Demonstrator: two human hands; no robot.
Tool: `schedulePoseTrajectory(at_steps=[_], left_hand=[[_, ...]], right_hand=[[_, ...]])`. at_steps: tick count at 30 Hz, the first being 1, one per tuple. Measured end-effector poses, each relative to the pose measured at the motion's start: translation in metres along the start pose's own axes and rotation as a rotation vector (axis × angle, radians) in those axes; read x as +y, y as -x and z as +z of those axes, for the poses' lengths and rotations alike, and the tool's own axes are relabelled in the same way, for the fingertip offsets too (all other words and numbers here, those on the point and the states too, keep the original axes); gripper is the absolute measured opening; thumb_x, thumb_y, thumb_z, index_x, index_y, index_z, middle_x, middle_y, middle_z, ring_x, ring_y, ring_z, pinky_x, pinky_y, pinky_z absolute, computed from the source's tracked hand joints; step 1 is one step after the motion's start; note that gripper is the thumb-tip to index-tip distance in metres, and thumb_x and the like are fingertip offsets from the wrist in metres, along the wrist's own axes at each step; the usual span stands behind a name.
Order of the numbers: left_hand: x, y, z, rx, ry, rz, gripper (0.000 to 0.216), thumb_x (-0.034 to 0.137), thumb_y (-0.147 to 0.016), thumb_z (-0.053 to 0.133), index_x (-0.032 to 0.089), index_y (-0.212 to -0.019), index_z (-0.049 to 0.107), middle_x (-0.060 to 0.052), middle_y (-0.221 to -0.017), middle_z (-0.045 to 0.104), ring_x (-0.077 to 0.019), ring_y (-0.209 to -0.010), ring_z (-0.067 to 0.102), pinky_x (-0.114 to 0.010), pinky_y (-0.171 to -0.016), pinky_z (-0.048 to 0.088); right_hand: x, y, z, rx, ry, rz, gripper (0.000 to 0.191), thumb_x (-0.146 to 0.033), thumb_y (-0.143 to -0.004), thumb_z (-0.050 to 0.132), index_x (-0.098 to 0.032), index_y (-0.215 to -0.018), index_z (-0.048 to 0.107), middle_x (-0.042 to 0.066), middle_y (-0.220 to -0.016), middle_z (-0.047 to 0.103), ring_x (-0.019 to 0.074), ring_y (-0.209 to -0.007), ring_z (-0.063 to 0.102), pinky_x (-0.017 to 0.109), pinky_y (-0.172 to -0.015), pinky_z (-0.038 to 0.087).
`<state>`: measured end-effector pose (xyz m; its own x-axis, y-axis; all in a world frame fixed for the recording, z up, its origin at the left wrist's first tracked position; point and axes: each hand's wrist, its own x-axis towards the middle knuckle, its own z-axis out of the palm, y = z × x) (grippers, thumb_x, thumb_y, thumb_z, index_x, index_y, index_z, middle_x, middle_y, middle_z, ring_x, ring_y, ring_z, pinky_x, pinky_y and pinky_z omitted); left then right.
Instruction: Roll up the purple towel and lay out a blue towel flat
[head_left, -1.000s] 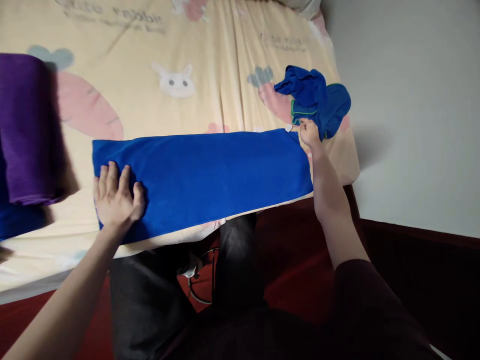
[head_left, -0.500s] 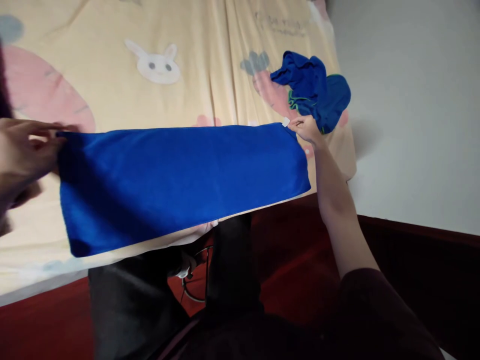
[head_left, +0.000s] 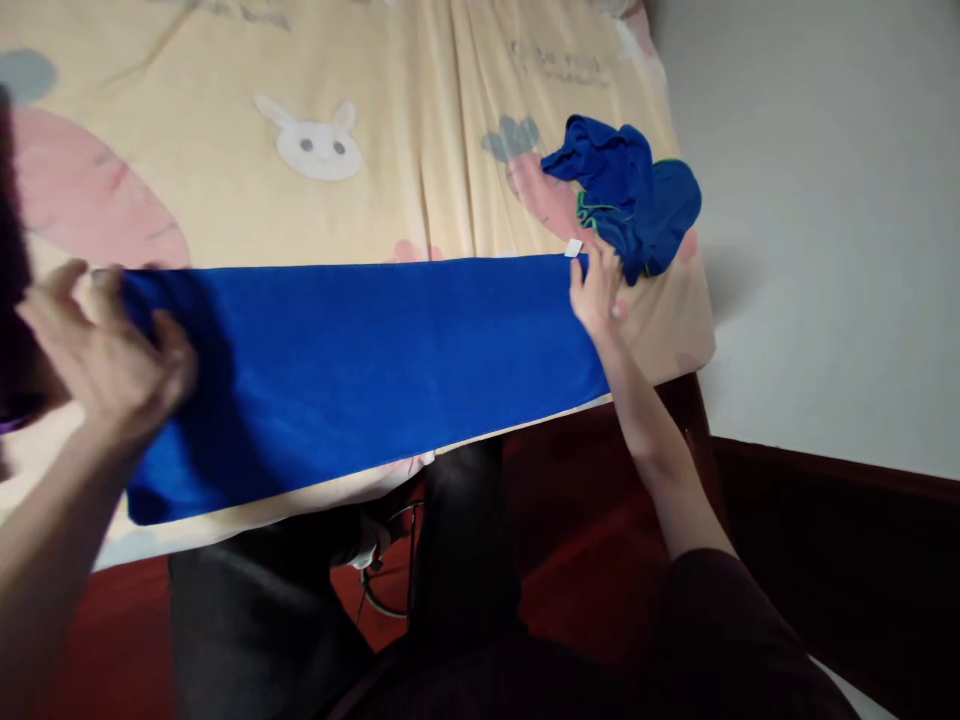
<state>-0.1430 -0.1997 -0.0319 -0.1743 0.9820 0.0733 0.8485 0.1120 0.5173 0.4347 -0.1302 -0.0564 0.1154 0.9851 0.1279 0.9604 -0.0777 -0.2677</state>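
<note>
A long blue cloth [head_left: 390,350], like a folded towel, lies flat along the near edge of the bed, with a white tag [head_left: 574,248] at its far right corner. Over its left end is my left hand [head_left: 116,350], fingers spread apart and slightly curled, with nothing gripped in them. My right hand [head_left: 598,290] rests on the cloth's right end, its fingers stretched out beside the tag. Just beyond my right fingertips sits a crumpled blue garment [head_left: 619,190] with green trim.
The bed [head_left: 225,215] has a cream sheet printed with a rabbit and carrots. A pale wall [head_left: 817,230] stands at the right. Below the bed's near edge are my dark-trousered legs [head_left: 255,610] and a red floor [head_left: 585,530].
Both hands have let go of the cloth's far corners and opened. The left hand has come right over the cloth, and the right hand has shifted slightly left and down onto it.
</note>
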Motion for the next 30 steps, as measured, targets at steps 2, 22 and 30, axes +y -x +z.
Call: schedulePoseTrajectory(at_steps=[2, 22, 30], left_hand=[[0.005, 0.021, 0.013, -0.063, -0.051, 0.097, 0.099, 0.058, -0.090, 0.048, -0.003, -0.167, 0.045, -0.022, -0.183, 0.026, -0.0406, -0.172, 0.018, -0.057, -0.141, 0.011], [-0.011, 0.155, -0.001, -0.094, -0.060, 0.056, 0.085, 0.062, -0.100, 0.036, 0.042, -0.180, 0.019, 0.006, -0.186, 0.010, -0.0274, -0.174, 0.014, -0.053, -0.141, 0.010], [-0.023, 0.155, -0.002, -0.092, -0.063, 0.051, 0.086, 0.063, -0.107, 0.029, 0.012, -0.176, 0.036, -0.017, -0.185, 0.020, -0.0329, -0.175, 0.015, -0.057, -0.142, 0.010]], right_hand=[[-0.017, 0.028, 0.008, -0.126, 0.025, -0.080, 0.067, -0.050, -0.115, 0.033, -0.023, -0.176, 0.037, 0.012, -0.182, 0.036, 0.0374, -0.170, 0.030, 0.069, -0.137, 0.028], [-0.003, 0.159, -0.042, -0.296, 0.033, 0.078, 0.070, -0.043, -0.114, 0.033, -0.019, -0.180, 0.026, 0.006, -0.187, 0.018, 0.0244, -0.176, 0.014, 0.055, -0.145, 0.010], [0.013, 0.175, -0.074, -0.276, 0.095, 0.181, 0.068, -0.037, -0.114, 0.030, -0.011, -0.176, 0.033, 0.014, -0.186, 0.022, 0.0271, -0.176, 0.016, 0.058, -0.143, 0.008]])
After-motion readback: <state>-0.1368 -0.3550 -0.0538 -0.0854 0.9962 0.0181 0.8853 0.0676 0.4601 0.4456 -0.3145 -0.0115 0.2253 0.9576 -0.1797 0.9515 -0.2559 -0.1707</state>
